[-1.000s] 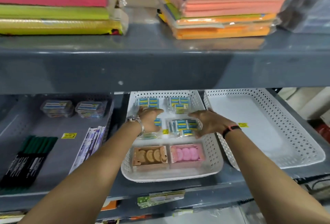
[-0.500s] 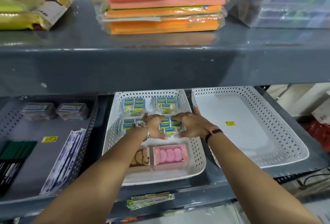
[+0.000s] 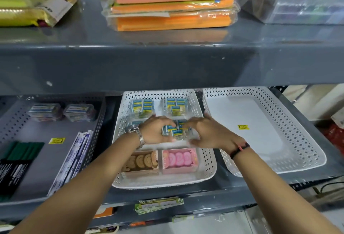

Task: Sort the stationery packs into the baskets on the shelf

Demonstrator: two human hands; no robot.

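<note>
Both hands have closed in from opposite sides over the last second: left hand (image 3: 156, 131) and right hand (image 3: 208, 133) now pinch one clear eraser pack (image 3: 176, 131) between them, grip pressed against its two ends, in the middle row of the centre white basket (image 3: 206, 159). Reads as squaring it into line with the back-row packs (image 3: 160, 106). The right-hand basket (image 3: 297, 131) holds no packs.
</note>
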